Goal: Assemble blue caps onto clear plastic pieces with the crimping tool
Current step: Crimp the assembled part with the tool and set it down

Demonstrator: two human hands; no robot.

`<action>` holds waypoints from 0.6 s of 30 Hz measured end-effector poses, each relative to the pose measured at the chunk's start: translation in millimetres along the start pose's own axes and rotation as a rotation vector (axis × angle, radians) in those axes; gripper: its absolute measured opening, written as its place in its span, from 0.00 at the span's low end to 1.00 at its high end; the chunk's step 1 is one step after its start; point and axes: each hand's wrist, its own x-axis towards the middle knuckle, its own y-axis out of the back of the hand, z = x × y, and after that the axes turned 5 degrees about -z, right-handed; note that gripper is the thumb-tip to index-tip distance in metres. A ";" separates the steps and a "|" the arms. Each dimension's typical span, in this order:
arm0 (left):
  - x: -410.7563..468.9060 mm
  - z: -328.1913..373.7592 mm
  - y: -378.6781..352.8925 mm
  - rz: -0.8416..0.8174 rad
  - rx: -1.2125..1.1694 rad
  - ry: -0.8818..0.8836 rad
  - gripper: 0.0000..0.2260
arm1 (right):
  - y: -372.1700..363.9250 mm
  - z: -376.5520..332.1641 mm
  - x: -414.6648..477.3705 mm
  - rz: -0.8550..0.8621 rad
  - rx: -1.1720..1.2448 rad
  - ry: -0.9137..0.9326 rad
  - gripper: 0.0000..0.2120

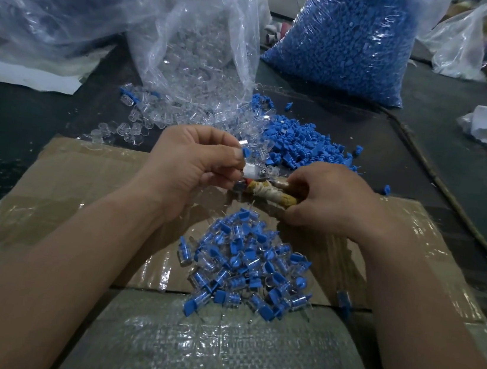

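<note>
The left hand pinches a clear plastic piece with a blue cap between thumb and curled fingers, above the far edge of the cardboard sheet. The right hand wraps its fingers around the cloth-bound handle of the crimping tool. A heap of assembled pieces lies at the cardboard's near edge.
</note>
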 end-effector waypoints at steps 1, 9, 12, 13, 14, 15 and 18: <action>0.3 -0.3 0.2 0.008 -0.004 -0.002 0.05 | -2.0 -2.7 1.3 0.040 -0.045 0.001 0.07; 2.4 -0.2 5.1 0.079 0.007 -0.048 0.05 | -4.1 4.3 3.9 0.184 0.003 -0.032 0.05; 2.8 -1.2 5.5 0.114 0.018 -0.083 0.06 | -2.1 5.3 2.5 0.302 0.089 -0.005 0.06; 2.9 -1.2 5.6 0.121 0.026 -0.099 0.07 | -2.3 4.1 1.7 0.326 0.134 0.005 0.06; 2.8 -1.1 5.6 0.125 0.031 -0.115 0.07 | -2.8 2.2 0.9 0.334 0.178 0.015 0.07; 2.6 -0.9 5.6 0.127 0.033 -0.129 0.07 | -4.1 0.3 -0.1 0.330 0.210 0.024 0.08; 1.5 -0.4 4.8 0.131 0.046 -0.163 0.07 | -7.6 -5.3 -2.2 0.300 0.245 0.058 0.09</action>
